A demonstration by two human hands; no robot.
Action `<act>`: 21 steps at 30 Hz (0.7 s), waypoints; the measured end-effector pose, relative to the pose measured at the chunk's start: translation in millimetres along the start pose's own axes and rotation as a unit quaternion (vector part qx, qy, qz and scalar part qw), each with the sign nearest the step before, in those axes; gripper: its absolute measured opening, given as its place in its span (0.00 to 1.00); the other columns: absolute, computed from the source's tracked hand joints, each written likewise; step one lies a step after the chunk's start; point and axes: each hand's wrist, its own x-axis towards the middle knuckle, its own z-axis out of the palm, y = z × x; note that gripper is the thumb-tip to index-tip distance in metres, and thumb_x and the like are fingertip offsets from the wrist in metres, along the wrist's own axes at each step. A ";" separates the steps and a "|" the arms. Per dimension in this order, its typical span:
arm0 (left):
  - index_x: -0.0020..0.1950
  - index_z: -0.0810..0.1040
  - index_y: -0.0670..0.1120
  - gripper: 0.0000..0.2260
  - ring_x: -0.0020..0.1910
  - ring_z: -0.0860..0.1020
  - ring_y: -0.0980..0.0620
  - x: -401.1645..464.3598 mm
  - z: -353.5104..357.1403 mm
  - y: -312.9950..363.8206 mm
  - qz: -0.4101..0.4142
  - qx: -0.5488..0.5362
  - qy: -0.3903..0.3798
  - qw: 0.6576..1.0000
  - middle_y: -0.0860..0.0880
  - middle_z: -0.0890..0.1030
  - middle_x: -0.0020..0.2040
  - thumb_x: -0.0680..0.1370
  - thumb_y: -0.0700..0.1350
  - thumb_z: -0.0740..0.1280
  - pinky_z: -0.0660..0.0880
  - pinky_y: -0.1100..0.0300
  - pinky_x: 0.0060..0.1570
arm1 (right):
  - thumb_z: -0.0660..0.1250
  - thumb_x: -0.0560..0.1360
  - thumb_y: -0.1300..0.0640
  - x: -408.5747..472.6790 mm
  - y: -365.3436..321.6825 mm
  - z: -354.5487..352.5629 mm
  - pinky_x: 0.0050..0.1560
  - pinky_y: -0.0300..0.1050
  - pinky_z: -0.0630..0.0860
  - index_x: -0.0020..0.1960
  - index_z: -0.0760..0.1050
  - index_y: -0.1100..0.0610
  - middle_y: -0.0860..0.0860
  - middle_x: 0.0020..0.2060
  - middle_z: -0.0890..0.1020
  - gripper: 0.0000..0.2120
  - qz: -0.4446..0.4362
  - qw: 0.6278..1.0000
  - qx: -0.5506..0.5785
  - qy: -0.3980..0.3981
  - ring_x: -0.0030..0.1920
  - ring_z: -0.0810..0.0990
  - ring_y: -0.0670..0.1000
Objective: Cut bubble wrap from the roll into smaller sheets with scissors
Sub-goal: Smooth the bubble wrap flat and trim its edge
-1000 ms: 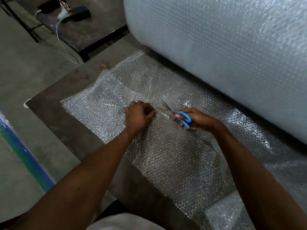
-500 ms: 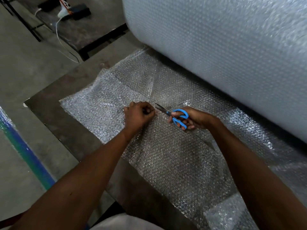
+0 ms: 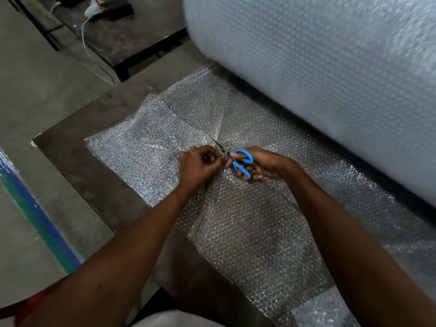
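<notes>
Cutting bubble wrap, mid-sheet

Gripping blue-handled scissors (image 3: 238, 161) with right hand (image 3: 264, 164), fingers through the loops, blades pointing up-left into the bubble wrap sheet (image 3: 247, 232). Pinching a bunch of the sheet in left hand (image 3: 200, 165), fist curled, just beside the blades. Sheet spread flat over dark desk (image 3: 77, 166), running back under big bubble wrap roll (image 3: 318, 79) at upper right. Second desk (image 3: 132, 38) farther back carrying a white cable and a dark box.

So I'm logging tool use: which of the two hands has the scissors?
The right hand holds the blue-handled scissors, fingers through the loops, blades pointing away across the bubble wrap sheet. The left hand only pinches the sheet beside the blades.
</notes>
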 end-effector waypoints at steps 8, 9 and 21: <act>0.47 0.85 0.53 0.10 0.39 0.85 0.58 -1.2 -3.8 2.3 0.005 -0.096 -0.004 0.995 0.59 0.86 0.39 0.76 0.58 0.80 0.83 0.49 0.49 | 0.69 0.81 0.39 9.7 -3.1 3.4 0.22 0.38 0.68 0.60 0.84 0.61 0.62 0.43 0.82 0.25 0.012 0.999 0.034 0.018 0.33 0.81 0.55; 0.47 0.85 0.53 0.10 0.39 0.85 0.57 -1.4 -4.1 2.4 0.003 -0.096 -0.003 0.995 0.59 0.86 0.39 0.76 0.58 0.80 0.83 0.50 0.48 | 0.70 0.81 0.38 11.5 -5.8 3.7 0.22 0.38 0.68 0.57 0.85 0.59 0.64 0.43 0.82 0.23 0.012 0.999 0.029 0.023 0.34 0.81 0.56; 0.47 0.85 0.54 0.09 0.40 0.85 0.59 1.4 -1.4 -5.8 0.005 -0.080 0.003 0.997 0.60 0.85 0.40 0.75 0.57 0.77 0.82 0.46 0.55 | 0.77 0.76 0.38 23.9 -8.9 2.9 0.24 0.41 0.62 0.49 0.85 0.56 0.65 0.41 0.80 0.20 -0.026 0.998 -0.039 0.035 0.32 0.72 0.54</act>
